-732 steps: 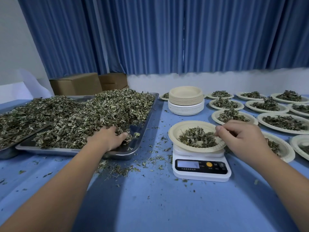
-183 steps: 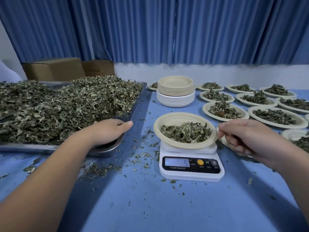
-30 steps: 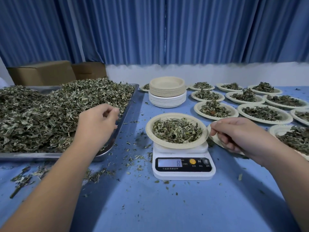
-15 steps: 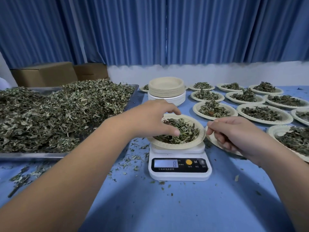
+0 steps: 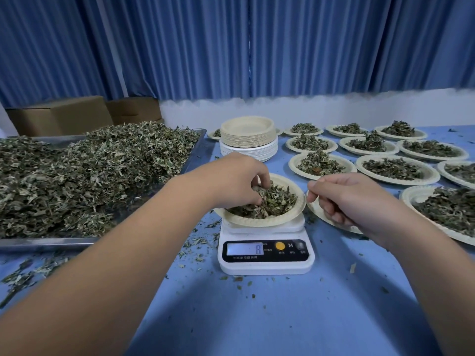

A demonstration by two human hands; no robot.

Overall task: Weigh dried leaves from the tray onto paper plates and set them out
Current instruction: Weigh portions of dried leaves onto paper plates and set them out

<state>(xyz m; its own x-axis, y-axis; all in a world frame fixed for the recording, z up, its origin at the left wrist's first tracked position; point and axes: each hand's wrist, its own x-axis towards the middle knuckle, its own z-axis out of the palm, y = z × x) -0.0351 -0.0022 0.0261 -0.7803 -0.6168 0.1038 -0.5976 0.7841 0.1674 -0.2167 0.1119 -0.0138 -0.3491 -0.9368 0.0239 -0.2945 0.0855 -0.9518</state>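
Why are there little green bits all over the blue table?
Those are spilled leaf crumbs. They lie loose on the table between the tray and the scale, with more below the tray's front edge, instead of in the tray or on a plate. Nothing else looks odd.

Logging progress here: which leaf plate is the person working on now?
The plate on the white scale, where the left hand dips into its leaves; the other filled plates rest directly on the blue table.
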